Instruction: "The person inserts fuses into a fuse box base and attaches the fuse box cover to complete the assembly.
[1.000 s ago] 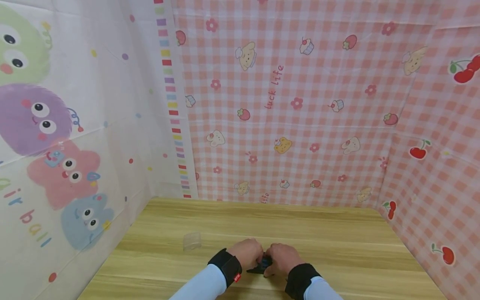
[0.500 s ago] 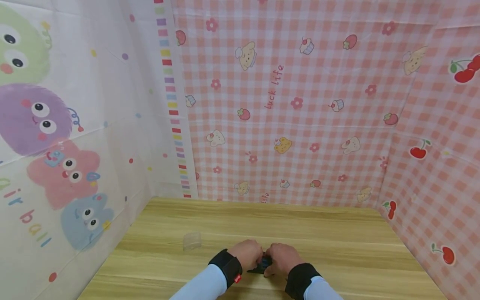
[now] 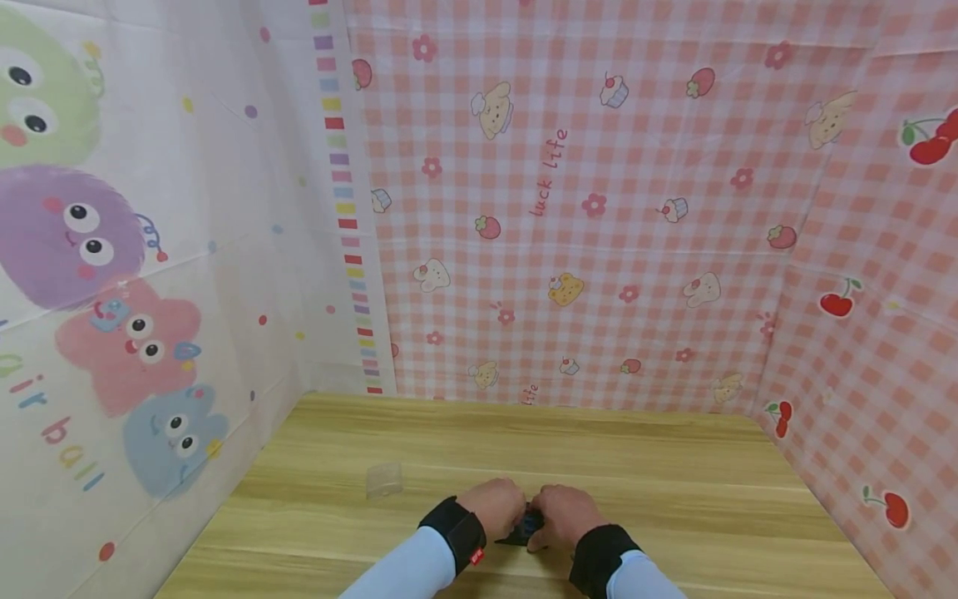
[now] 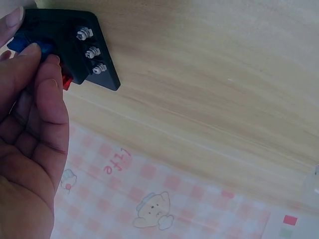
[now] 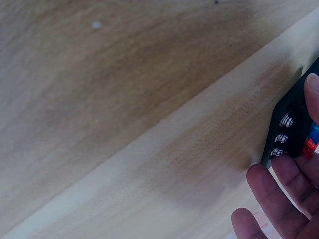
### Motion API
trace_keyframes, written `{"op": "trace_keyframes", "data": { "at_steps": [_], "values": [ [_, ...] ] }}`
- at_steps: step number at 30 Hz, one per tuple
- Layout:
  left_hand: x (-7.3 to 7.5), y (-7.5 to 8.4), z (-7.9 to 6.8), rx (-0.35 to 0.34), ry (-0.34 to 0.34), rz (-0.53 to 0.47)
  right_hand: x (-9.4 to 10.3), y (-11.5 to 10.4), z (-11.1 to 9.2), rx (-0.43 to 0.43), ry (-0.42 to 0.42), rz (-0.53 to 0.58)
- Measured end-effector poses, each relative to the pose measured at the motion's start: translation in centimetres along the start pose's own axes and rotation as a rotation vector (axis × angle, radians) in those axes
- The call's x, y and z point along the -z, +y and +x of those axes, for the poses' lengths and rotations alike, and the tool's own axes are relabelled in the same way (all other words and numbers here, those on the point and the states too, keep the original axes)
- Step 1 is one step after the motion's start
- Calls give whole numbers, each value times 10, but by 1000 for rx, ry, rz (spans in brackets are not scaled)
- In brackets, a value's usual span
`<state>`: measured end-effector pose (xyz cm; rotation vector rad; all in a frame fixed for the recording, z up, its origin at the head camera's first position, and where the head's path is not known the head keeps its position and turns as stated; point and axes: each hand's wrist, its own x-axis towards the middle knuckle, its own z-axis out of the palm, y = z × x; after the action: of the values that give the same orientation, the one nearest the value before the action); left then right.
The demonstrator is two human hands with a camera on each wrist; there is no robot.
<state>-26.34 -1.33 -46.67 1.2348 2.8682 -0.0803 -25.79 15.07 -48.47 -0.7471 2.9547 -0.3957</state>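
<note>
A black electrical terminal block [image 4: 107, 77] with a flat base plate sits low in front of me, between my two hands. Metal screws [image 4: 92, 52] line the side seen in the left wrist view, and a similar row shows in the right wrist view. Thumb and index finger of my left hand [image 3: 491, 507] pinch at a blue part [image 4: 17, 46] on top of the block. Just beside it is a red part [image 4: 66, 81]. My right hand [image 3: 567, 514] holds the block's other side, its thumb on the black housing and fingertips at the base edge.
A small clear plastic cover [image 3: 384, 481] lies on the wood-grain table [image 3: 674, 474], left of the hands. Patterned cloth walls [image 3: 591, 249] enclose the table at the back and both sides.
</note>
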Motion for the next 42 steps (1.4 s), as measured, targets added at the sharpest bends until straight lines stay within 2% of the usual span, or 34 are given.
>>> {"op": "trace_keyframes", "data": {
  "at_steps": [5, 11, 19, 29, 37, 42],
  "values": [
    [2, 2, 2, 24, -36, -5, 0, 0, 0, 5, -1, -2],
    [1, 4, 4, 15, -28, 38, 0, 0, 1, 2, 2, -11],
    [2, 7, 5, 16, -47, 43, 1, 0, 1, -5, -10, -4],
    [0, 4, 5, -16, -28, 47, 3, -2, 0, -13, -7, 5],
    [-1, -3, 0, -42, 6, -53, 2, -2, 2, -30, -21, 13],
    [1, -1, 0, -40, 9, -21, 1, -1, 2, -27, -17, 7]
  ]
}}
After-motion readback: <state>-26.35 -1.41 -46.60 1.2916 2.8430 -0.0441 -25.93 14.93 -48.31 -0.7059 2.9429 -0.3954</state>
